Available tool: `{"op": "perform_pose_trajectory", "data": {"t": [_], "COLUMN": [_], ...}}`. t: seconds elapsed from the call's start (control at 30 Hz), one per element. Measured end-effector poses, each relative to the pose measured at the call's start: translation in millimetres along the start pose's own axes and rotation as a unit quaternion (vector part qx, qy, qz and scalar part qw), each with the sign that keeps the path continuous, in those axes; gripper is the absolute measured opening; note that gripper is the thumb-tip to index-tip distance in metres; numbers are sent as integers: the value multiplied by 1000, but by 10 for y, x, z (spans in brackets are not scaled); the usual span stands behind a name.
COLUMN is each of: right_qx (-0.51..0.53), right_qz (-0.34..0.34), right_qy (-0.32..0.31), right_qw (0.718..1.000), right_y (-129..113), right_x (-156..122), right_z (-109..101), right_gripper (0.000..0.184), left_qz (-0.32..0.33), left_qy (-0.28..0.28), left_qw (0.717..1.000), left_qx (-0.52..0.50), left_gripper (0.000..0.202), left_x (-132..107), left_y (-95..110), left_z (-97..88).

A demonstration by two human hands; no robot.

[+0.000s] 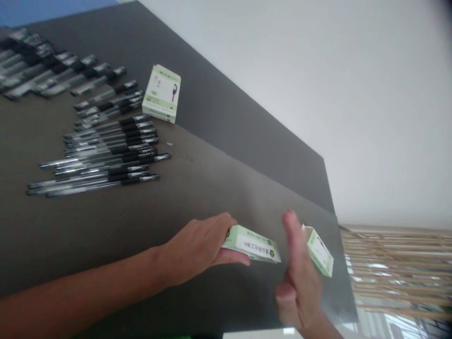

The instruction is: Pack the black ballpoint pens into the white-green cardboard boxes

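Note:
My left hand (199, 247) is closed around one end of a small green and white carton (254, 242), its printed narrow side facing up. To the right of it, my right hand (300, 282) is held up with fingers stretched out and the thumb apart; nothing shows in it, and motion blurs it a little. Just behind that hand lies another green and white carton (320, 252), partly covered by the fingers. Several clear gel pens with black grips (109, 155) lie in a loose row on the dark table, left of and beyond my left hand.
A third carton (161, 94) rests beside the pens. More pens (45, 66) are heaped at the far left. The grey table (212, 183) ends at a pale wall (318, 70). Wooden slats (395, 268) stand past its right edge. A blue surface (52, 9) shows at top left.

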State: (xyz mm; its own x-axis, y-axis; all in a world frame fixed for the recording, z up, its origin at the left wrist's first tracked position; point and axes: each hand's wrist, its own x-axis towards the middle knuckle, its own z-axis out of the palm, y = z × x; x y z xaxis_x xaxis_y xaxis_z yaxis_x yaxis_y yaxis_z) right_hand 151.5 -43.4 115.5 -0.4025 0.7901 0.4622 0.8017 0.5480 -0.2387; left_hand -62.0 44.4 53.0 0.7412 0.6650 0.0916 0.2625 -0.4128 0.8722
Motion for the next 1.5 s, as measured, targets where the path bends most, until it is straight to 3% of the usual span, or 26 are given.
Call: {"op": "perform_pose_trajectory", "data": {"t": [0.2, 0.37, 0.57, 0.67, 0.8, 1.07, 1.17, 1.3, 1.5], "right_qx": [34, 68, 111, 136, 193, 163, 151, 157, 150], "right_qz": [-5, 5, 9, 23, 24, 8, 34, 110, 155], "right_qy": [6, 5, -1, 14, 91, 89, 121, 176, 190], "right_qw": [999, 998, 994, 990, 977, 983, 981, 966, 958], "right_y": [-13, -16, 16, 43, 63, 67, 63, 34, -18], "right_x": [-111, -79, -21, -39, -81, -172, -199, -151, 27], "right_z": [150, 137, 152, 224, 401, 578, 648, 740, 702], "right_gripper": [55, 49, 40, 44, 62, 41, 46, 72, 43], "left_qz": [14, 13, -13, -28, -44, -65, -66, -78, -79], "left_qy": [16, 44, 31, 29, 30, 74, 90, 120, 139], "left_qw": [1000, 998, 998, 998, 998, 990, 989, 982, 969], "left_qx": [-10, -30, -44, -37, -42, -102, -101, -121, -190], "left_gripper": [50, 61, 58, 62, 67, 60, 59, 50, 52], "left_x": [-34, -61, -76, -76, -100, -162, -142, -79, 8], "left_y": [-104, -152, -157, -155, -222, -397, -382, -318, -193], "left_z": [55, 88, 48, 18, 44, 164, 144, 92, 34]}}
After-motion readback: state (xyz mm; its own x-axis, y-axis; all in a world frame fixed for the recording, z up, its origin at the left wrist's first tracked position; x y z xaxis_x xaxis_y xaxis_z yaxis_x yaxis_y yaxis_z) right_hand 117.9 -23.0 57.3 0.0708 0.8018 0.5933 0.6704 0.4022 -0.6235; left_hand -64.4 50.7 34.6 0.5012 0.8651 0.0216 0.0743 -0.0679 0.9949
